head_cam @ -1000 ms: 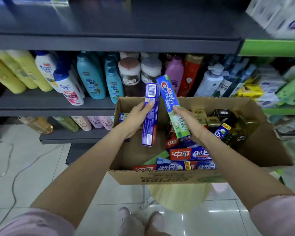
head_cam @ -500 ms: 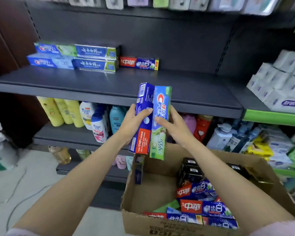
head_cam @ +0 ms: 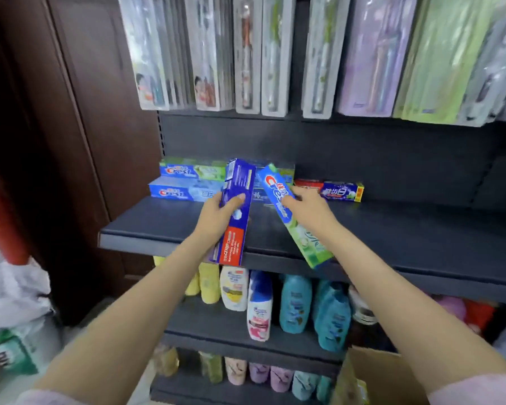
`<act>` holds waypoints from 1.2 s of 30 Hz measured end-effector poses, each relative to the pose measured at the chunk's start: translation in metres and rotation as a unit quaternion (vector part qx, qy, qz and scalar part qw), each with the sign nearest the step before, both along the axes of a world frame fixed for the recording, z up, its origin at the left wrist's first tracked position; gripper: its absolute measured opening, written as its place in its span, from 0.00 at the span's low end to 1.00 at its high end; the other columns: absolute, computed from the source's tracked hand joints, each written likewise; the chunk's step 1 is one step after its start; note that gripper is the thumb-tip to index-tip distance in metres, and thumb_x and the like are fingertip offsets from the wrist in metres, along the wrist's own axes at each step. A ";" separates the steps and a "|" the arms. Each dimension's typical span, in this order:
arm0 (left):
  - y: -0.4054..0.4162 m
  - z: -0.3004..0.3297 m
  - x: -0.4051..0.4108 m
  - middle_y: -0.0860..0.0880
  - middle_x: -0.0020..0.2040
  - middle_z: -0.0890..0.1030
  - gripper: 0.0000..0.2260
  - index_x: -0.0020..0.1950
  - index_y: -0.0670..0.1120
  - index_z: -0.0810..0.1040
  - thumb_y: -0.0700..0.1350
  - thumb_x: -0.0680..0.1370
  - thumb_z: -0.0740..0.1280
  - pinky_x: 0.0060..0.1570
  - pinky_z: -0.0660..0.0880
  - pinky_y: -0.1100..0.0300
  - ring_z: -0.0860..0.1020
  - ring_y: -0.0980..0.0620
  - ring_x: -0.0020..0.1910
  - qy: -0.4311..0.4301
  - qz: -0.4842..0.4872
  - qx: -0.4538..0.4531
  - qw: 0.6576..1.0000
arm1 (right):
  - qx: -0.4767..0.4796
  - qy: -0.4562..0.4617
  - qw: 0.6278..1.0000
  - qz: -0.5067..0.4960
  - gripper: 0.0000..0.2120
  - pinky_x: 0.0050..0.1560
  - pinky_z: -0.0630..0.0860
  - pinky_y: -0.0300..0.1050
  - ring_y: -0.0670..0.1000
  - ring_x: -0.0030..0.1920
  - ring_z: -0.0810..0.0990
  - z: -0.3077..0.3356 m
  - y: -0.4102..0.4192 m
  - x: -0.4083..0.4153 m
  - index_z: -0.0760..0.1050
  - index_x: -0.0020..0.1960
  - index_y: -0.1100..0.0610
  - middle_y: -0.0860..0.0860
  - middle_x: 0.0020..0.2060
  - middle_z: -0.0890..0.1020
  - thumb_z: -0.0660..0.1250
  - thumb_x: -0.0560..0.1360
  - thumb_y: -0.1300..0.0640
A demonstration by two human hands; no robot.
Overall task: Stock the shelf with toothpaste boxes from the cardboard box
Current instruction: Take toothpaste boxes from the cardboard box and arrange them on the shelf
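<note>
My left hand [head_cam: 218,216] grips a dark blue toothpaste box with a red end [head_cam: 236,211], held upright over the front of the dark shelf [head_cam: 392,229]. My right hand [head_cam: 310,211] holds a blue-and-green Crest box [head_cam: 292,214], slanted with its top toward the shelf back. Behind them lie stacked Crest boxes [head_cam: 187,182] at the left and a red-and-blue box [head_cam: 330,190] at the right. Only a corner of the cardboard box [head_cam: 371,375] shows at the lower right.
Packaged toothbrushes [head_cam: 246,54] hang above the shelf. Shampoo bottles [head_cam: 260,305] fill the shelf below, with smaller bottles [head_cam: 246,372] lower still. A brown wooden panel [head_cam: 79,112] borders the left side. White bags [head_cam: 12,296] sit on the floor at the left.
Both hands have lifted the two boxes from over the cardboard box up to the toothpaste shelf and spread them apart. The view has tilted upward.
</note>
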State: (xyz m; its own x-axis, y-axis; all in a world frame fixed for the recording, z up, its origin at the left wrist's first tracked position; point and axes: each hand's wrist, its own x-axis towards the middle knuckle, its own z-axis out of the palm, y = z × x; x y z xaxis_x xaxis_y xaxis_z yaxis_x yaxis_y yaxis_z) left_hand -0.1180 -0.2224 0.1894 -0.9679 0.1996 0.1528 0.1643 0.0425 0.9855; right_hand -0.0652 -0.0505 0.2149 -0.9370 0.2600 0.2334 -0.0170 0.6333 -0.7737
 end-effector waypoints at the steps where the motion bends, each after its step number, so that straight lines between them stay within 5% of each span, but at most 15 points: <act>1: -0.014 0.003 -0.016 0.37 0.51 0.83 0.12 0.48 0.48 0.74 0.53 0.72 0.70 0.54 0.77 0.42 0.82 0.37 0.49 0.007 0.008 -0.019 1.000 | 0.012 -0.003 1.000 0.000 0.14 0.36 0.67 0.44 0.51 0.34 0.72 0.006 -0.013 -0.012 0.77 0.56 0.58 0.54 0.41 0.79 0.59 0.76 0.54; 4: -0.051 0.015 -0.055 0.40 0.53 0.81 0.19 0.53 0.46 0.68 0.54 0.71 0.72 0.56 0.76 0.42 0.81 0.40 0.49 0.029 0.041 -0.064 0.997 | 0.054 -0.015 0.998 0.016 0.18 0.33 0.65 0.44 0.48 0.32 0.69 0.020 -0.047 -0.046 0.72 0.66 0.57 0.54 0.47 0.78 0.59 0.77 0.56; 7: -0.074 0.025 -0.081 0.43 0.55 0.81 0.18 0.59 0.45 0.68 0.52 0.75 0.69 0.52 0.75 0.52 0.80 0.43 0.50 0.064 0.077 -0.124 0.987 | 0.141 -0.033 0.989 0.001 0.26 0.47 0.73 0.48 0.56 0.51 0.76 0.025 -0.072 -0.075 0.59 0.75 0.53 0.55 0.62 0.75 0.59 0.78 0.54; 10: -0.090 0.032 -0.105 0.46 0.59 0.78 0.20 0.67 0.48 0.69 0.51 0.77 0.66 0.48 0.66 0.57 0.75 0.43 0.58 0.118 0.166 -0.206 0.957 | 0.212 -0.033 0.977 0.004 0.26 0.57 0.73 0.52 0.60 0.63 0.72 0.021 -0.086 -0.108 0.59 0.75 0.52 0.57 0.67 0.72 0.60 0.78 0.56; 21: -0.116 0.050 -0.188 0.45 0.59 0.74 0.20 0.72 0.53 0.67 0.51 0.79 0.63 0.59 0.64 0.50 0.73 0.45 0.60 0.247 0.176 -0.362 0.881 | 0.387 0.024 0.918 0.084 0.20 0.54 0.71 0.52 0.55 0.64 0.72 0.028 -0.124 -0.214 0.67 0.70 0.43 0.50 0.64 0.73 0.61 0.79 0.56; 25: -0.126 0.055 -0.209 0.45 0.61 0.74 0.21 0.72 0.52 0.66 0.50 0.79 0.63 0.60 0.64 0.49 0.73 0.45 0.61 0.251 0.181 -0.366 0.878 | 0.432 0.083 0.893 0.094 0.20 0.57 0.68 0.50 0.53 0.65 0.71 0.017 -0.139 -0.249 0.68 0.69 0.42 0.47 0.66 0.73 0.60 0.79 0.57; 36: -0.152 0.050 -0.244 0.46 0.62 0.74 0.22 0.73 0.52 0.65 0.50 0.79 0.64 0.61 0.65 0.48 0.73 0.47 0.62 0.243 0.087 -0.352 0.900 | 0.418 0.088 0.904 0.022 0.20 0.60 0.65 0.47 0.54 0.63 0.67 -0.013 -0.158 -0.273 0.70 0.69 0.48 0.51 0.62 0.72 0.63 0.78 0.56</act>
